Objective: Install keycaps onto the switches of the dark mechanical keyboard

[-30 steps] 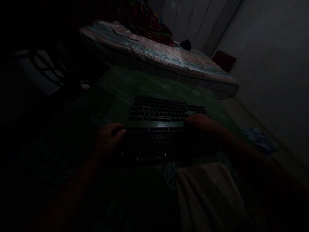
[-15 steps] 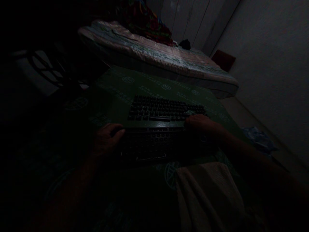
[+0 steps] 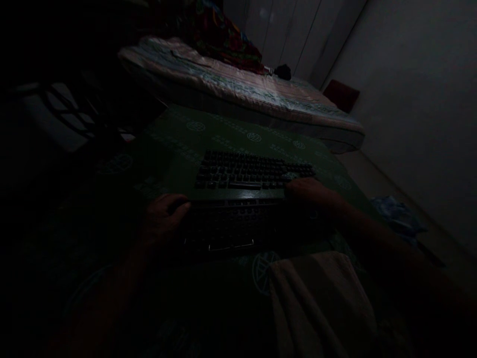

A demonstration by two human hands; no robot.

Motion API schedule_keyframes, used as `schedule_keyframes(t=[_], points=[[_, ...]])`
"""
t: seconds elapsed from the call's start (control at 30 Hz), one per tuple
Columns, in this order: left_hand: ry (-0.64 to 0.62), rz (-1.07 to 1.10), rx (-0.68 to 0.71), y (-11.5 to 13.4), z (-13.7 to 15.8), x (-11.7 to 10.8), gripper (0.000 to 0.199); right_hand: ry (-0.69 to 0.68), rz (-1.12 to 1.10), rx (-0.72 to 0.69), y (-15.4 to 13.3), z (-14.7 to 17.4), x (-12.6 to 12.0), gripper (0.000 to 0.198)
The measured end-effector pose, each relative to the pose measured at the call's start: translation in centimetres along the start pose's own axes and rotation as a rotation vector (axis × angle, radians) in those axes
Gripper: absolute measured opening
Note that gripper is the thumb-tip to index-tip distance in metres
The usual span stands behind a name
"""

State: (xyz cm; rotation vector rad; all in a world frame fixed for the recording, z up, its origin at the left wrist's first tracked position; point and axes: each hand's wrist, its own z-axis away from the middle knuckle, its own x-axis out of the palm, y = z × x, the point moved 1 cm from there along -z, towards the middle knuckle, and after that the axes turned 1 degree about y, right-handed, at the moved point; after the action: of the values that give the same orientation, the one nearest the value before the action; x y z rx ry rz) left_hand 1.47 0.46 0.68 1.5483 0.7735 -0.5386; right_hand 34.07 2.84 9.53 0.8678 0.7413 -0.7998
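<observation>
In the dim light a black keyboard base (image 3: 227, 226) lies on a green table top, its inside mostly in shadow. My left hand (image 3: 166, 216) grips its far left corner, thumb along the edge and the other fingers curled. Behind it, loose black keycaps (image 3: 242, 169) are laid out in rows like a keyboard. My right hand (image 3: 307, 191) is closed between the keycaps' near right side and the base's far edge. Its fingertips are too dark to show what they pinch.
A light brown cloth (image 3: 324, 298) lies at the table's near right. Beyond the green table (image 3: 167, 139) stands a bed (image 3: 238, 94) with a patterned sheet and a dark floral blanket. A bluish crumpled bundle (image 3: 398, 214) lies on the floor at right.
The view has shifted a little and darkened slightly. Both hands keep nearly the same places at the keyboard base; nothing is visibly taken up or let go.
</observation>
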Motion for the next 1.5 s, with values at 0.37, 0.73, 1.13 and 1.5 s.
schedule_keyframes(t=[0.37,0.73,1.13,1.5], points=[[0.004,-0.005,-0.003,-0.7,-0.4,0.1,0.039,-0.006,-0.455,-0.078,-2.4,4.2,0.2,0.024],[-0.430,0.170,0.263,7.8,4.8,-0.7,0.038,0.237,-1.152,-0.338,-7.1,6.1,2.2,0.021],[-0.559,0.419,0.100,9.6,7.2,0.8,0.024,0.248,-0.999,-0.319,-9.9,7.1,0.9,0.012],[-0.480,0.638,-0.059,9.2,8.0,1.7,0.023,0.871,-0.752,-0.257,-11.7,12.3,2.2,0.018]])
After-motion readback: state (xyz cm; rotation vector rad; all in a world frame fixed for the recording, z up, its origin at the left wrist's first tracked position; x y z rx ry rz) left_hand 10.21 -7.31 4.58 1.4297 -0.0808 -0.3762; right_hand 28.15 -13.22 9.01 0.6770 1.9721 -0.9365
